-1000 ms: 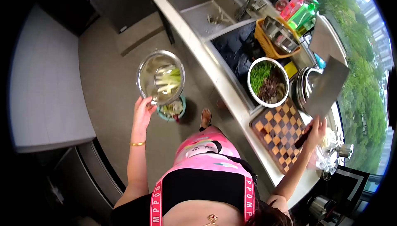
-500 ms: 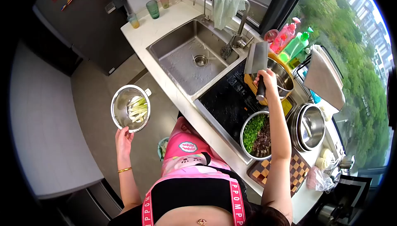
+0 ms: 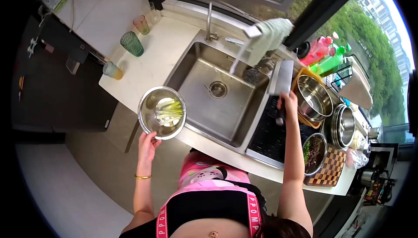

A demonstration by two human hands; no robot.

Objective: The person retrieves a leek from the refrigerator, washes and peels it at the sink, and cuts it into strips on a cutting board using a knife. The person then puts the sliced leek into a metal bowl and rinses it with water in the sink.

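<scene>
My left hand [image 3: 148, 145] grips the rim of a steel bowl [image 3: 147, 115], holding it up beside the counter's front edge, left of the sink. Pale green-and-white scallion pieces [image 3: 170, 111] lie inside. In my right hand [image 3: 288, 104] is a cleaver [image 3: 282, 77], its dark handle in my closed fingers and its broad blade pointing away, above the edge between sink and cooktop. The steel sink [image 3: 196, 103] holds a few thin scraps by its drain. Water appears to run from the faucet, which a pale cloth [image 3: 274, 37] covers in part.
A steel pot [image 3: 314, 96] stands right of the cleaver, near soap bottles [image 3: 329, 63]. A bowl of chopped greens and dark bits [image 3: 315, 153] sits by a checkered cutting board [image 3: 333, 168]. Stacked steel bowls [image 3: 344, 124] are behind. Glasses [image 3: 132, 43] stand on the left counter.
My view has turned left toward the sink. The bowl in my left hand has come closer to the counter edge. The cleaver has moved nearer the sink, still in my right hand.
</scene>
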